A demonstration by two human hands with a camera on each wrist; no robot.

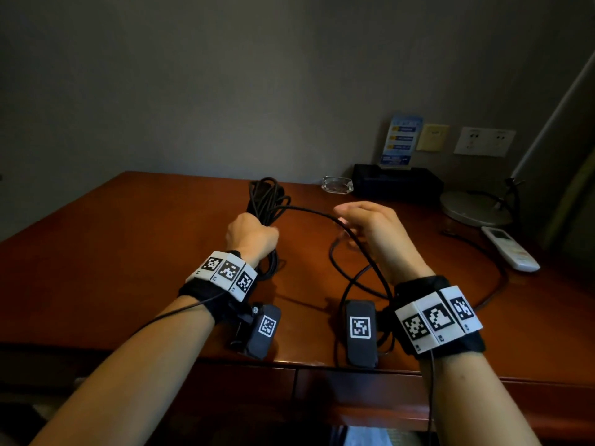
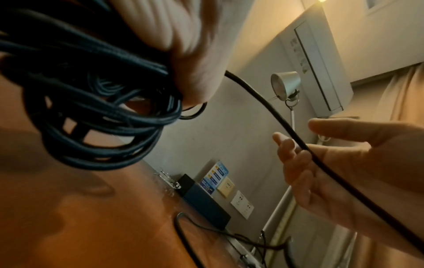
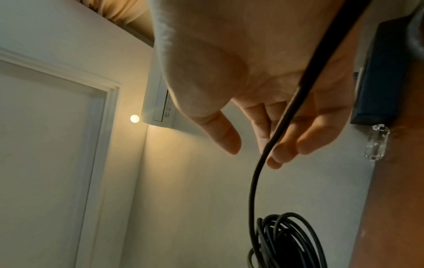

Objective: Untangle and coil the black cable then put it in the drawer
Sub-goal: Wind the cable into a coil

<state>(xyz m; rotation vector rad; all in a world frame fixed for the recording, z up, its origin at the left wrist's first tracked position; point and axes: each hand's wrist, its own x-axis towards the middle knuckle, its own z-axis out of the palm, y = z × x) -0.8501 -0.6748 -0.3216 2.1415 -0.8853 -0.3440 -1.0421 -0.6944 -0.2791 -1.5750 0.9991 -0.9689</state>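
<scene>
Black and thin, the cable is mostly gathered into a bunch of loops gripped in the left hand, fingers wrapped round the bundle just above the wooden desk. From that coil one strand arcs rightward and runs across the fingers of the right hand, which is loosely spread with thumb and fingers apart; the strand lies on them and is not pinched. Right of the coil and nearer the desk's front edge, the remaining slack curls on the desktop.

It looks light and limp but springy enough to hold a curve, so loops will likely spring apart if the left grip eases. The smooth jacket should slide easily through an open palm, which suits feeding it. Best hold, I judge, is round the whole bundle at one point, with the other hand guiding the free strand close to the coil. The drawer front sits closed below the desk's front edge.
</scene>
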